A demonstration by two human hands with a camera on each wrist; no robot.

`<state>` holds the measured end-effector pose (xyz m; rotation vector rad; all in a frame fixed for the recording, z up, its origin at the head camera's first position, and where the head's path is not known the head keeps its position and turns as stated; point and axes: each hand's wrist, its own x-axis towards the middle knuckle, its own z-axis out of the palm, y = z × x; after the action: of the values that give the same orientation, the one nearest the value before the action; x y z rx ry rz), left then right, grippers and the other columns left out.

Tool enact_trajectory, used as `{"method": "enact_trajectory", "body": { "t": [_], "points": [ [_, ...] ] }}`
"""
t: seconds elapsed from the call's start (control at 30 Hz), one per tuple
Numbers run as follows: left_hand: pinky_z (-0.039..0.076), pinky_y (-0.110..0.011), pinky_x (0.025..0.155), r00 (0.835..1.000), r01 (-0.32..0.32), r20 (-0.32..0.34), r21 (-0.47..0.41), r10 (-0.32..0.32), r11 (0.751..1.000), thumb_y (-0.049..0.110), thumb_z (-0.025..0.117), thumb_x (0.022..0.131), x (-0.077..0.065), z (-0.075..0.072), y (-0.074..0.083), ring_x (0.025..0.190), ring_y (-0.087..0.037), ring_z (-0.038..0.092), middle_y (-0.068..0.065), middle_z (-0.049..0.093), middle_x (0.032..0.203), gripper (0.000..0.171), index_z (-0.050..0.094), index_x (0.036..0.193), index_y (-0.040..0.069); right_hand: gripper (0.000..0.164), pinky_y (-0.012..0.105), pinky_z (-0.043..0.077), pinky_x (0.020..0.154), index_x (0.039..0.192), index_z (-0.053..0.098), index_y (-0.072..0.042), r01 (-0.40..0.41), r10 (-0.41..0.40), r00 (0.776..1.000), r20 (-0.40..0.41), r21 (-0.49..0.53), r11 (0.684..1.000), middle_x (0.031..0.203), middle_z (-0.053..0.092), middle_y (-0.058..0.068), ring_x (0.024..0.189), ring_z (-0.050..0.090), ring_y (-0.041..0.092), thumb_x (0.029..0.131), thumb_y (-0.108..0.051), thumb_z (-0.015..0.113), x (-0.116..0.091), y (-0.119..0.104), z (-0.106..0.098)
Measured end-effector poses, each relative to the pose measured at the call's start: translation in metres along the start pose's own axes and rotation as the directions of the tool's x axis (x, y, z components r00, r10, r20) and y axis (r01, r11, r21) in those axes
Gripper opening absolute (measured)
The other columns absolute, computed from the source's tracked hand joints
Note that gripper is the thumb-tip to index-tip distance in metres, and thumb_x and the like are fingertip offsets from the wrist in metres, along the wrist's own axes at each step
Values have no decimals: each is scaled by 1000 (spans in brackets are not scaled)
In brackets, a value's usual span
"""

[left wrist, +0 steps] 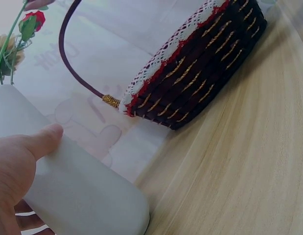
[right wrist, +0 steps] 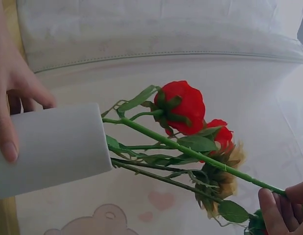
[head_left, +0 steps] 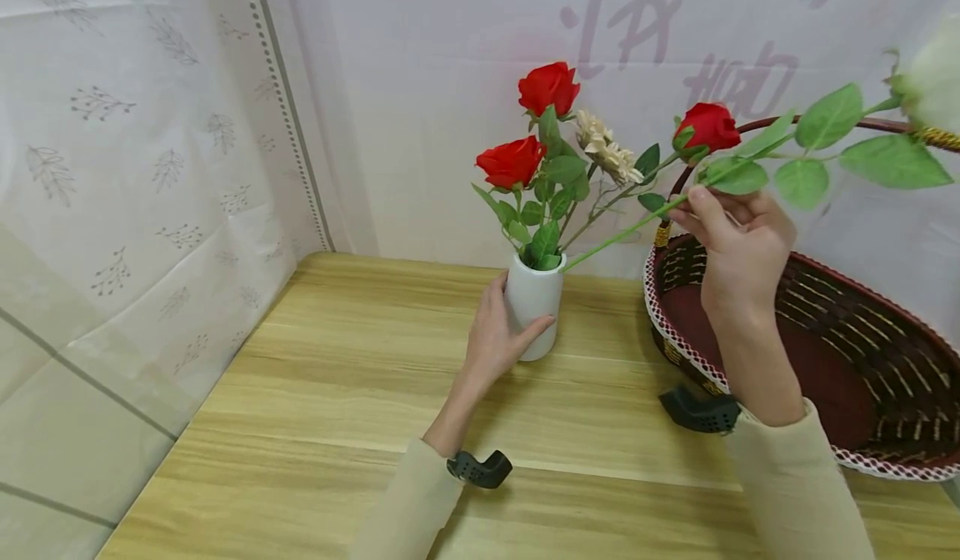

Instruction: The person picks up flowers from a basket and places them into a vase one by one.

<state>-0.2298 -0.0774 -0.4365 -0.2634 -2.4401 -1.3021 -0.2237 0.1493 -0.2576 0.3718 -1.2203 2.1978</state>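
Observation:
My left hand [head_left: 497, 331] grips the white vase [head_left: 534, 306] around its side, thumb across the front. Red roses [head_left: 548, 87] and a beige flower [head_left: 617, 160] stand in the vase, with another red rose [head_left: 711, 126] leaning out to the right. Between thumb and fingers, my right hand [head_left: 746, 243] pinches the green stem [right wrist: 210, 164] of a white flower [head_left: 937, 77], just below its leaves. This stem slants down to the left, its lower end at the vase's rim; how far inside it reaches, I cannot tell.
To the right, a dark woven basket [head_left: 660, 314] with white lace trim and an arched handle stands on the wooden table [head_left: 337, 360], partly behind my right forearm. A printed cloth [head_left: 420, 127] hangs behind the table, and another patterned cloth [head_left: 142, 152] is at the left.

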Motion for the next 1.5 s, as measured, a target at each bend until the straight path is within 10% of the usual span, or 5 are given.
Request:
{"method": "enact_trajectory", "body": {
  "t": [0.57, 0.9, 1.5],
  "points": [
    [50, -51, 96, 1000, -2, -3, 15, 2, 1000, 49, 79, 86, 0, 2, 2, 122, -32, 54, -18, 48, 141, 93, 31, 152, 3, 55, 38, 60, 74, 137, 55, 1, 37, -35, 994, 100, -27, 999, 99, 63, 23, 80, 69, 29, 86, 14, 70, -13, 30, 5],
    [50, -51, 96, 1000, 6, -7, 13, -6, 1000, 49, 79, 86, 1, 2, 0, 123, -32, 54, -18, 48, 142, 94, 32, 152, 3, 47, 37, 60, 75, 133, 59, 5, 118, -83, 979, 184, -185, 976, 99, 67, 24, 83, 72, 26, 88, 9, 71, -24, 47, 15],
    [49, -50, 98, 1000, 11, 8, 20, -12, 1000, 48, 79, 86, 1, 2, 0, 124, -31, 53, -18, 47, 143, 94, 30, 153, 4, 41, 38, 59, 78, 129, 62, 2, 16, 18, 986, 164, -206, 978, 94, 68, 14, 84, 71, 26, 89, 10, 69, -34, 76, 15]
  ]
}}
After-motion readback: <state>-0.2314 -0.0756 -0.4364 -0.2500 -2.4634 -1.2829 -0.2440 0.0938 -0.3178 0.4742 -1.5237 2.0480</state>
